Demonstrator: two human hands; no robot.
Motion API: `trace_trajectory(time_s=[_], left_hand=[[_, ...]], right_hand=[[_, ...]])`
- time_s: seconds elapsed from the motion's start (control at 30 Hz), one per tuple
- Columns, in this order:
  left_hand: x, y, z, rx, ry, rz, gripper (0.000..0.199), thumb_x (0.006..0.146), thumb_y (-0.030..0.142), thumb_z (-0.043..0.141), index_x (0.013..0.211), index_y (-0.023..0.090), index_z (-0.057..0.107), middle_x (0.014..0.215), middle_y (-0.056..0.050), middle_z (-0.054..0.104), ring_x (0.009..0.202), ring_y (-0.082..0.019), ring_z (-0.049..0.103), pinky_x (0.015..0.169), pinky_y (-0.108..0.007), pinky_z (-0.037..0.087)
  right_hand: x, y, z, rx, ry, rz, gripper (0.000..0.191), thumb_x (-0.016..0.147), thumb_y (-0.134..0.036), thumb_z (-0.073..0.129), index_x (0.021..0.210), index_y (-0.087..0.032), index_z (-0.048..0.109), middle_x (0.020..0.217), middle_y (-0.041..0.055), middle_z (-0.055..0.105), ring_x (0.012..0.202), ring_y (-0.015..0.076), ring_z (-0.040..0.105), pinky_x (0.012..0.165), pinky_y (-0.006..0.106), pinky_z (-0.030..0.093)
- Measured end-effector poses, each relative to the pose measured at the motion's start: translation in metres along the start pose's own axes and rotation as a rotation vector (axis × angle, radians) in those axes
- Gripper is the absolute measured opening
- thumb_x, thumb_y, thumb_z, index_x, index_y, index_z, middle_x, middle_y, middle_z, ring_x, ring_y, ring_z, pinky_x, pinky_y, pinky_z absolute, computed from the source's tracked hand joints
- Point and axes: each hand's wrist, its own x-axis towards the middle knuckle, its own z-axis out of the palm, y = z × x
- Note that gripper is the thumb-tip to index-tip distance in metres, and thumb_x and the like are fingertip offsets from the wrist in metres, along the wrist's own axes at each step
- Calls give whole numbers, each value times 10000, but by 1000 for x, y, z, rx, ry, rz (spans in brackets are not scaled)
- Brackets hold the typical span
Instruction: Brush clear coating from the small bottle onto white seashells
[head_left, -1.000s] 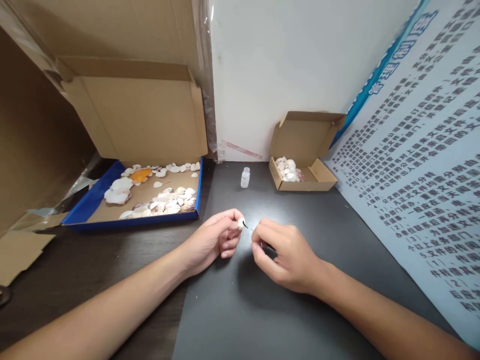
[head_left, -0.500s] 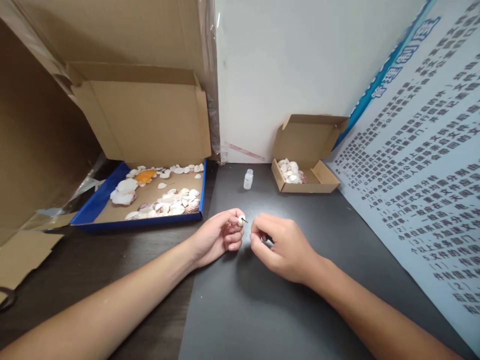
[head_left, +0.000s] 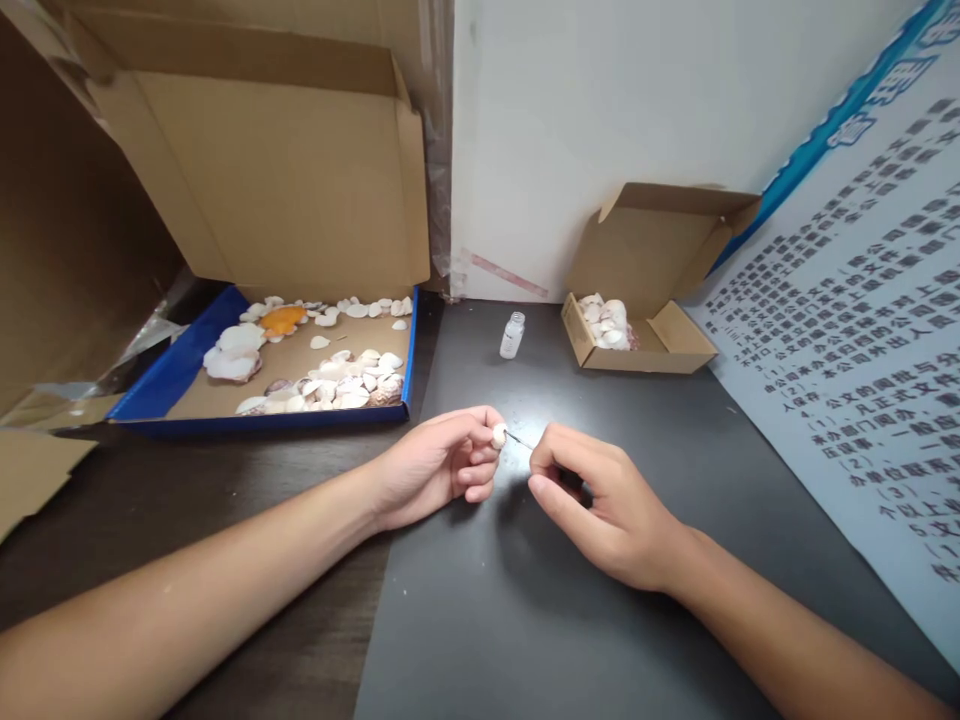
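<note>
My left hand pinches a small white shell between thumb and forefinger, the other fingers curled below. A thin dark cord-like strand runs from the shell to the fingertips of my right hand. My right thumb and forefinger are closed on its other end. How the strand meets the shell is too small to make out. Both hands are just above the dark grey mat. Beyond them stands a small clear glass bottle with whitish contents.
On the left, an open blue-sided cardboard box holds many white shells and an orange shell. A smaller open brown box with white shells stands at the back right. A printed sheet leans along the right; a white board rises behind.
My right hand has moved right, away from the shell, and the dark strand now spans the gap between the hands. The camera view has tilted and shifted slightly.
</note>
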Motion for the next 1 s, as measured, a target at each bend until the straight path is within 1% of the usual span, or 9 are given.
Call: trace_trajectory(time_s=[0.13, 0.27, 0.43, 0.63, 0.77, 0.9, 1.0], left_hand=[[-1, -1, 0, 11, 5, 9, 98, 829, 106, 494, 756, 155, 536, 589, 53, 354, 464, -55, 320, 460, -177, 346], [-1, -1, 0, 13, 3, 11, 111, 844, 114, 481, 753, 153, 532, 599, 53, 350, 464, -52, 316, 462, -179, 345], [-2, -2, 1, 36, 23, 19, 95, 850, 131, 499, 764, 156, 530, 601, 54, 355, 463, -52, 305, 456, -178, 336], [-2, -3, 2, 73, 36, 33, 83, 843, 135, 519, 766, 165, 525, 592, 62, 333, 469, -56, 300, 464, -177, 333], [-3, -5, 4, 109, 53, 48, 78, 842, 141, 526, 774, 175, 508, 567, 77, 306, 467, -61, 278, 457, -175, 327], [-3, -7, 3, 148, 33, 63, 70, 841, 158, 538, 793, 182, 493, 555, 85, 296, 476, -65, 249, 451, -171, 325], [-4, -7, 3, 177, 26, 75, 86, 839, 162, 541, 786, 184, 478, 553, 85, 296, 483, -67, 232, 450, -169, 316]], right_hand=[[-1, -1, 1, 4, -24, 11, 136, 886, -147, 481, 758, -194, 477, 697, -15, 503, 609, 116, 436, 572, 251, 348], [-1, -2, 1, -48, 17, 68, 140, 871, -133, 494, 742, -189, 485, 676, -22, 494, 592, 109, 430, 558, 244, 332], [-2, -5, 2, -7, 33, -11, 135, 848, -125, 493, 731, -189, 477, 665, -26, 487, 589, 104, 426, 565, 236, 343], [1, -3, 4, -62, 43, 81, 145, 799, -98, 500, 693, -189, 463, 633, -35, 474, 568, 101, 418, 549, 235, 323], [0, -5, 2, -26, 74, 6, 145, 788, -97, 492, 684, -190, 452, 623, -34, 467, 567, 100, 424, 551, 227, 339], [-3, -8, 1, 31, 92, -73, 135, 775, -90, 496, 689, -187, 456, 624, -31, 472, 559, 93, 418, 543, 217, 345], [-3, -7, 2, 33, 95, -63, 131, 772, -97, 499, 686, -184, 456, 620, -32, 467, 554, 90, 414, 537, 213, 341]])
